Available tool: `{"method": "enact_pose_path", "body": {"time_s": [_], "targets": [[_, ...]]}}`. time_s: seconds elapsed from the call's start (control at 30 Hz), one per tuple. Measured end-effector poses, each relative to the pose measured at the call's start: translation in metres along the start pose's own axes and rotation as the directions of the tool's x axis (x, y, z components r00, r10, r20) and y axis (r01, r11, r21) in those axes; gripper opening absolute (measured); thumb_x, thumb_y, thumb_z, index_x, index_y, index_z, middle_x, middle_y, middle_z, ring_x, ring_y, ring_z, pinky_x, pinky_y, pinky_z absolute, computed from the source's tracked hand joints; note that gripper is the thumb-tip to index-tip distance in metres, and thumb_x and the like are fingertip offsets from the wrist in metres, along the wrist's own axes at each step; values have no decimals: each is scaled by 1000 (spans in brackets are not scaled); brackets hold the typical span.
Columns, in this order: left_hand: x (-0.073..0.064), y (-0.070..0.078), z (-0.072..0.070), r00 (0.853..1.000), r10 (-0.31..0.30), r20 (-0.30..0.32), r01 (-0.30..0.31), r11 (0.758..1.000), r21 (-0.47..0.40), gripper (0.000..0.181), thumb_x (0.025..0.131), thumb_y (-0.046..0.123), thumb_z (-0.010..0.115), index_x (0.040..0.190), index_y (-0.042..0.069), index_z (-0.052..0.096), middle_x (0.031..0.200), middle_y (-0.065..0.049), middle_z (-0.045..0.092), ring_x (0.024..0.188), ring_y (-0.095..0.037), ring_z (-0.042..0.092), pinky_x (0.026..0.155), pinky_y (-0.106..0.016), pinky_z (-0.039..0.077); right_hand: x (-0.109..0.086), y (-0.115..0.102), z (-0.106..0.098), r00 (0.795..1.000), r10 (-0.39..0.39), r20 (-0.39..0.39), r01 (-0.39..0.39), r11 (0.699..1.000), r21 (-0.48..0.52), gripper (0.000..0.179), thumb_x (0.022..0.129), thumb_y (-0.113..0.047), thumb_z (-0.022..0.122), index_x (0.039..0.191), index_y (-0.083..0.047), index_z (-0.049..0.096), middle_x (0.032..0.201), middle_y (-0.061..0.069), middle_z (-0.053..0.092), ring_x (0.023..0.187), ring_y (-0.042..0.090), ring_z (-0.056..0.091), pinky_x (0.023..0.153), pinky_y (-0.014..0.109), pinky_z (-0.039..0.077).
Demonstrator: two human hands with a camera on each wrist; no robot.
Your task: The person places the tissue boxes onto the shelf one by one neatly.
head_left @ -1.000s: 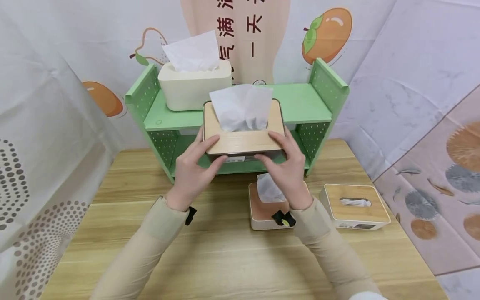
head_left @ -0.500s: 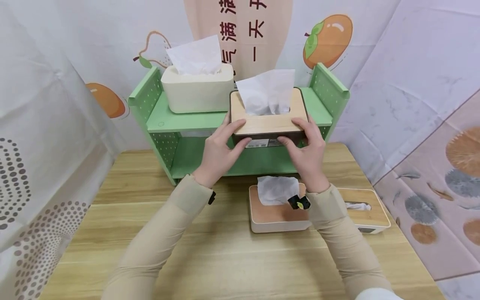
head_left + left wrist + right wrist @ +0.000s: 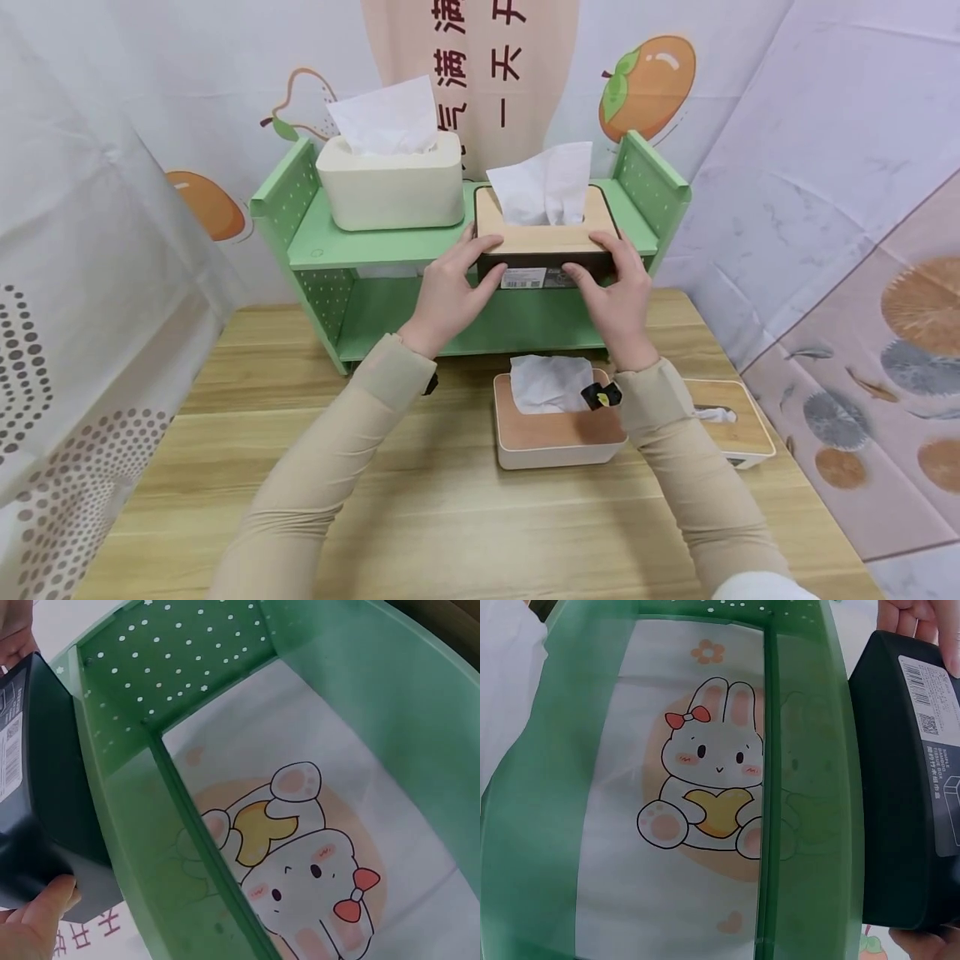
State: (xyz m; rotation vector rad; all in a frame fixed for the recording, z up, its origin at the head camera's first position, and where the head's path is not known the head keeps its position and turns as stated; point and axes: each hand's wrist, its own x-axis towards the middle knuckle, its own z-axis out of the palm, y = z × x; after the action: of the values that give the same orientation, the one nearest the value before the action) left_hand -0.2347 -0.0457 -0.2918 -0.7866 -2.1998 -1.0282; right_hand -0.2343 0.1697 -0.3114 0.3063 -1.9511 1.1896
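Note:
Both hands hold a black tissue box (image 3: pixel 536 240) with a light wooden lid and a tissue standing out of its slot. The left hand (image 3: pixel 450 292) grips its left end, and the right hand (image 3: pixel 621 296) its right end; thumbs press the labelled front. The box is at the front of the green rack's upper shelf (image 3: pixel 367 249), right of a cream tissue box (image 3: pixel 390 196). In the left wrist view, the black box's side (image 3: pixel 56 795) lies along the shelf's edge. The right wrist view shows its labelled front (image 3: pixel 896 825). Whether its base rests fully on the shelf I cannot tell.
On the wooden table (image 3: pixel 225 433), before the rack, stands a white tissue box with a reddish-brown lid (image 3: pixel 555 433). Farther right, another white box with a wooden lid (image 3: pixel 738 433) is partly behind the right sleeve. Printed cloths (image 3: pixel 862 358) hang around.
Both hands have carried the black tissue box rightward, away from in front of the cream box, and since half a second ago slightly lower and more level at the upper shelf.

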Motion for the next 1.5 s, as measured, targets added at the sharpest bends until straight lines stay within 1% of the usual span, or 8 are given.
{"method": "enact_pose_path", "body": {"time_s": [0.17,0.3,0.4,0.47,0.53,0.7,1.23,1.5], "targets": [[4,-1,3,1000,-19,16,19,1000,-5,32,92,15,62,122,4,61,122,-14,64,136,-30,38,57,-38,51,3,3,1,1000,3,-1,-3,1000,-4,47,75,-15,80,116,0,63,133,20,54,134,29,42,89,44,47],[10,-2,6,997,-56,58,56,998,-1,34,94,16,59,126,7,58,127,-12,60,138,-29,34,52,-36,49,9,7,1,1000,0,4,0,999,-33,47,75,-18,80,115,-2,62,134,21,53,132,31,43,101,46,41],[14,-2,8,989,-101,104,100,995,15,37,95,16,58,131,10,54,139,-16,50,139,-29,33,78,-39,55,13,10,0,999,-12,35,15,997,-75,48,77,-18,79,118,-2,60,134,23,53,131,34,44,105,47,38],[18,-3,9,981,-141,135,138,990,29,41,95,15,58,135,13,50,145,-18,42,139,-30,33,81,-41,54,17,12,0,997,-17,74,25,994,-109,50,78,-18,78,121,-2,58,133,22,53,131,35,43,106,47,36],[22,-6,10,973,-169,154,164,985,43,44,95,15,57,138,13,47,148,-19,38,139,-30,33,95,-43,48,21,14,-1,993,-11,120,28,990,-140,53,79,-18,77,125,-3,55,133,21,53,130,36,43,105,48,36],[35,-12,15,957,-221,189,209,975,80,47,96,15,55,141,14,43,146,-12,43,140,-26,32,109,-41,36,30,19,0,976,18,216,30,976,-216,57,82,-18,75,131,-6,49,130,22,51,122,37,47,102,49,37],[63,-15,29,930,-309,200,269,941,203,51,97,6,49,146,17,36,147,-21,38,134,-33,41,105,-42,40,46,26,10,963,53,264,49,930,-364,57,90,-23,65,141,-17,40,140,29,35,115,46,49,93,56,43],[63,-18,30,919,-323,225,268,932,244,56,97,3,46,149,17,29,148,-26,32,134,-38,38,104,-45,40,49,26,13,956,64,286,71,896,-437,59,91,-26,63,144,-20,38,146,32,27,125,50,42,94,61,41]]}}
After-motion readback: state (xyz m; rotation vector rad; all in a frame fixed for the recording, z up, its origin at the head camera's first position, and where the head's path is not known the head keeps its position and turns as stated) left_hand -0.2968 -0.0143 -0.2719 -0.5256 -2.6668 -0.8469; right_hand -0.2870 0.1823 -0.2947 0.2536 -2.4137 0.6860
